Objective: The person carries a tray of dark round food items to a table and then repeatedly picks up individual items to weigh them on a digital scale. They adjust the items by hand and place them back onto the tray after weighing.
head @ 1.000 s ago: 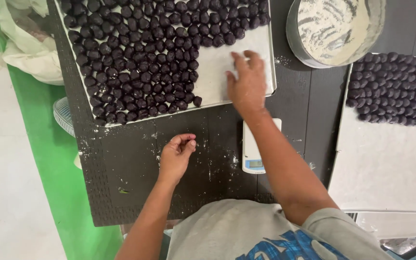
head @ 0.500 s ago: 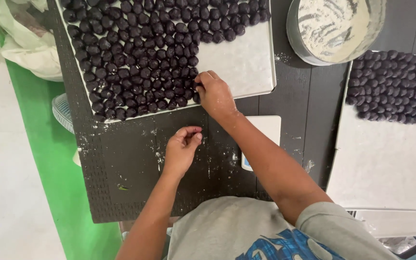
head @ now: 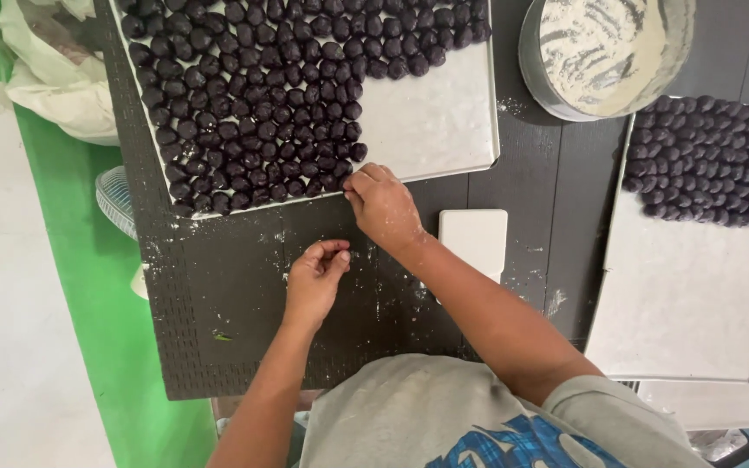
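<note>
My right hand (head: 385, 208) rests at the near edge of a white floured tray (head: 431, 130). Its bent fingertips press on a dark round ball (head: 355, 180) at the end of the nearest row. Several rows of the same dark balls (head: 253, 104) fill the left and far parts of that tray. My left hand (head: 314, 279) hovers over the black perforated mat (head: 218, 286) just below the tray, with its fingers curled and pinched around a small dark piece. The two hands are a short gap apart.
A second white tray (head: 687, 295) with dark balls (head: 713, 160) lies at the right. A round metal pan of flour (head: 604, 52) stands at the far right. A small white scale (head: 474, 243) sits by my right forearm. A white bag (head: 54, 78) lies at the left, over a green floor strip (head: 88, 286).
My right hand left the bare white part of the tray, came down toward my left hand, and now sits at the tray's near edge by the last row. My left hand barely moved.
</note>
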